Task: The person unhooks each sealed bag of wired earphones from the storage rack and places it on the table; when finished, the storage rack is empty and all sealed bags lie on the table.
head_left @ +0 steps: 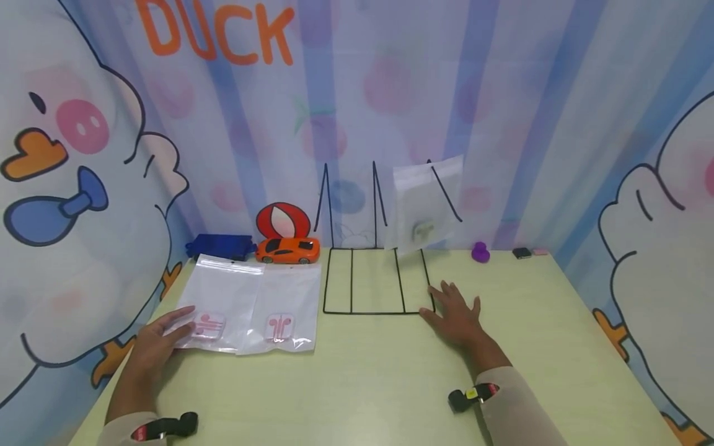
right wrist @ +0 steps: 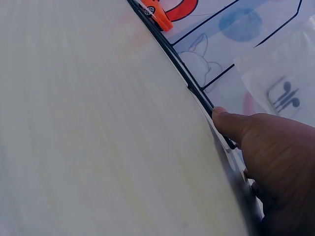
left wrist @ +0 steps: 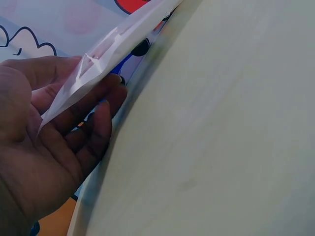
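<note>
In large orange capitals, the word "DUCK" [head_left: 220, 34] is displayed on the blue-striped backdrop [head_left: 357, 87], toward its upper left, as seen in the head view.

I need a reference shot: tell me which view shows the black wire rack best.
The head view: it shows the black wire rack from base to prongs, partly covered by the hanging bag. The right wrist view catches only some wires, beside the right hand; the left wrist view shows none.

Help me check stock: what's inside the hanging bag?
Inside the hanging bag, an earphone case shows through low down; anything behind that case is covered.
</note>
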Demonstrator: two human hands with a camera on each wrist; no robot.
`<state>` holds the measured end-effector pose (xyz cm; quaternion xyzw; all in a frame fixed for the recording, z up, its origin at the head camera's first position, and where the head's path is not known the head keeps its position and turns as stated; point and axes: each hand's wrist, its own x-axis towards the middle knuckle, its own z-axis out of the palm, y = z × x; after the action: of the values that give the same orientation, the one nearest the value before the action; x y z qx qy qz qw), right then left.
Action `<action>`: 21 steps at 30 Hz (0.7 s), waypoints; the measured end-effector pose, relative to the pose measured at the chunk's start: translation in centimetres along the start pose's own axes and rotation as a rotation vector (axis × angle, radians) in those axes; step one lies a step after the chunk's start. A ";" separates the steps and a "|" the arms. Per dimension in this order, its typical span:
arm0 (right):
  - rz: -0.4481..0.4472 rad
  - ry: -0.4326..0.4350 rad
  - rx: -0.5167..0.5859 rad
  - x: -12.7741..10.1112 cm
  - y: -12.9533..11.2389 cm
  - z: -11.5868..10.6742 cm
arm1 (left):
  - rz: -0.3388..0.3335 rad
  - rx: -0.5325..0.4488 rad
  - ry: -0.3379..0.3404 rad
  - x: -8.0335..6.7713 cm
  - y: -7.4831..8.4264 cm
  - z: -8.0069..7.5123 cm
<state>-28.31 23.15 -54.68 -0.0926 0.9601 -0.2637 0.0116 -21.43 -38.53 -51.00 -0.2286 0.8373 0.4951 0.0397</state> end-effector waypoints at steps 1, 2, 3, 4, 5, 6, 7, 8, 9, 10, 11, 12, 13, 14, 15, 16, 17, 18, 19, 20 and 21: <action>0.002 -0.002 -0.002 0.0 0.0 0.0 | 0.003 0.032 -0.004 -0.1 0.1 -0.1; 0.002 -0.003 -0.004 0.0 0.0 0.0 | 0.004 0.066 -0.004 -0.1 0.2 -0.2; 0.004 -0.006 -0.004 0.0 0.0 0.0 | 0.003 0.098 -0.004 -0.1 0.2 -0.2; 0.004 -0.007 -0.004 0.0 0.0 0.1 | 0.008 0.126 -0.003 -0.1 0.2 -0.2; 0.005 -0.008 -0.005 -0.1 0.0 0.1 | 0.010 0.152 -0.001 0.0 0.2 -0.2; 0.005 -0.009 -0.005 -0.1 0.0 0.1 | 0.011 0.173 0.002 0.1 0.1 -0.2; 0.005 -0.008 -0.003 -0.1 0.0 0.1 | 0.014 0.190 0.001 0.2 0.0 -0.1; 0.004 -0.005 -0.003 -0.1 0.0 0.1 | 0.015 0.202 0.000 0.3 -0.1 -0.1; 0.005 -0.001 0.000 -0.1 0.0 0.1 | 0.015 0.206 -0.002 0.4 -0.2 -0.1; 0.005 0.002 0.004 -0.1 0.0 0.1 | 0.017 0.216 -0.007 0.6 -0.2 -0.1; 0.005 0.004 0.002 -0.1 0.1 0.1 | 0.021 0.229 -0.019 0.7 -0.3 -0.1; 0.004 0.005 0.003 -0.1 0.1 0.1 | 0.026 0.243 -0.030 0.8 -0.4 -0.1; 0.004 0.003 0.006 -0.1 0.1 0.1 | 0.030 0.259 -0.040 0.8 -0.4 -0.2; 0.005 0.000 0.005 -0.1 0.1 0.1 | 0.036 0.275 -0.049 0.9 -0.5 -0.2; 0.006 -0.003 0.005 -0.1 0.1 0.1 | 0.042 0.294 -0.054 1.0 -0.6 -0.2; 0.005 -0.007 0.004 -0.1 0.1 0.1 | 0.051 0.322 -0.057 1.0 -0.7 -0.3; 0.002 -0.007 0.000 -0.1 0.1 0.1 | 0.056 0.349 -0.054 1.0 -0.8 -0.3; 0.001 -0.006 0.001 -0.1 0.1 0.1 | 0.057 0.371 -0.043 1.1 -0.9 -0.3; 0.000 -0.003 0.000 -0.1 0.1 0.1 | 0.059 0.393 -0.028 1.1 -1.0 -0.2; -0.002 0.001 -0.003 0.0 0.1 0.1 | 0.061 0.410 -0.012 1.1 -1.1 -0.2; -0.002 0.006 -0.003 0.0 0.1 0.1 | 0.061 0.427 0.008 1.1 -1.1 -0.1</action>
<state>-28.29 23.22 -54.81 -0.0930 0.9604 -0.2626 0.0085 -21.94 -39.46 -52.20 -0.1915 0.9299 0.3064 0.0689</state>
